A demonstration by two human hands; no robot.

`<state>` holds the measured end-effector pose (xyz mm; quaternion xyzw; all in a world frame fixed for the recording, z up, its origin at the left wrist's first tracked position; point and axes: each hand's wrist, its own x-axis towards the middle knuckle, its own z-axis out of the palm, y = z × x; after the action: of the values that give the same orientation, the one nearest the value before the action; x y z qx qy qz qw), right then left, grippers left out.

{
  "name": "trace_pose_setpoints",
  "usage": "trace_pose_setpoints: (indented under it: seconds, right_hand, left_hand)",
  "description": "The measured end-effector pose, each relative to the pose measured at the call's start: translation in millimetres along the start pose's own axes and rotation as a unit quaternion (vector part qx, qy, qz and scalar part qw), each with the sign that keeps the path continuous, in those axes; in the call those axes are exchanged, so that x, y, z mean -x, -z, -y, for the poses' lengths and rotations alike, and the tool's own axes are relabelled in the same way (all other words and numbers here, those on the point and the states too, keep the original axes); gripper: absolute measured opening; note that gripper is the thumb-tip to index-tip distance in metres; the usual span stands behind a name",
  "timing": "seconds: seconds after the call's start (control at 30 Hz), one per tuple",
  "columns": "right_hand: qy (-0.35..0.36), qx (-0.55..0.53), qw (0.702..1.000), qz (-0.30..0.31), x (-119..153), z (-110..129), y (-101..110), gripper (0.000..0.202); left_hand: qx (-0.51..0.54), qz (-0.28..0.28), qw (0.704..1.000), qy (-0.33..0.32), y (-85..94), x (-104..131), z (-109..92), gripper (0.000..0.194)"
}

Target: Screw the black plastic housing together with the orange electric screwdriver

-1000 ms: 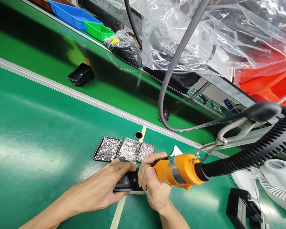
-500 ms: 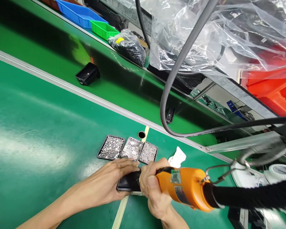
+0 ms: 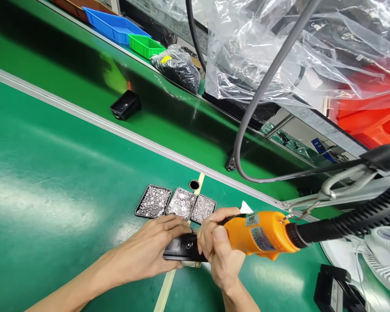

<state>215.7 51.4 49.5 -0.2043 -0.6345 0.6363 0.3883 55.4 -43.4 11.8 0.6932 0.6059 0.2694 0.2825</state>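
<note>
In the head view, my left hand (image 3: 151, 247) grips the left end of a black plastic housing (image 3: 178, 251), fingers over its far side and thumb at the near side. A shiny round metal spot, like a screw or washer, shows in its top face. My right hand (image 3: 222, 251) is wrapped round an orange electric screwdriver (image 3: 263, 234), held tilted over the housing's right end. The driver's tip is hidden behind my right fingers. Just beyond my hands lie a tray of screws (image 3: 154, 201), a tray of washers (image 3: 181, 203) and a tray of small metal nuts or rings (image 3: 203, 209).
A black housing (image 3: 126, 105) sits on the green belt (image 3: 169, 125) behind the metal rail. A grey cable (image 3: 247, 117) loops down at the right. Blue bin (image 3: 115, 27), green bin (image 3: 145, 46) and plastic bags (image 3: 178, 67) line the back. A white fan (image 3: 388, 255) stands at right.
My right hand and the screwdriver have shifted right and tilted, uncovering the metal spot on the housing. My left hand still holds the housing. The view has shifted slightly.
</note>
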Motion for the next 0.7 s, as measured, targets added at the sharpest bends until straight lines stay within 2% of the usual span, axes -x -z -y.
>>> trace_pose_setpoints:
  seconds: [0.1, 0.23, 0.37, 0.5, 0.57, 0.7]
  right_hand:
    - [0.037, -0.074, 0.997, 0.002, -7.7, 13.2, -3.9, 0.008]
    - [0.069, -0.111, 0.991, -0.018, -19.7, 29.1, -6.9, 0.009]
    - [0.100, -0.107, 0.987, -0.063, -40.0, 37.4, -3.7, 0.009]
    - [0.112, -0.075, 0.985, -0.111, -68.6, 30.9, 4.9, 0.017]
    - [0.096, -0.055, 0.988, -0.110, -82.3, 23.4, 10.4, 0.020]
    - [0.065, 0.013, 0.994, -0.092, -102.5, 10.2, 21.4, 0.026]
  left_hand:
    - [-0.012, 0.020, 1.000, 0.018, 0.3, 0.1, 0.9, 0.057]
    - [-0.022, 0.046, 0.998, 0.045, -3.3, 3.9, 5.3, 0.070]
    - [-0.028, 0.023, 0.998, 0.056, -10.3, 9.1, 7.2, 0.076]
    - [-0.071, -0.031, 0.997, 0.007, -17.0, 8.4, 2.6, 0.058]
    - [-0.075, -0.049, 0.996, -0.007, -18.8, 6.1, -0.4, 0.047]
    - [-0.031, -0.056, 0.998, -0.013, -16.3, 1.9, -5.1, 0.040]
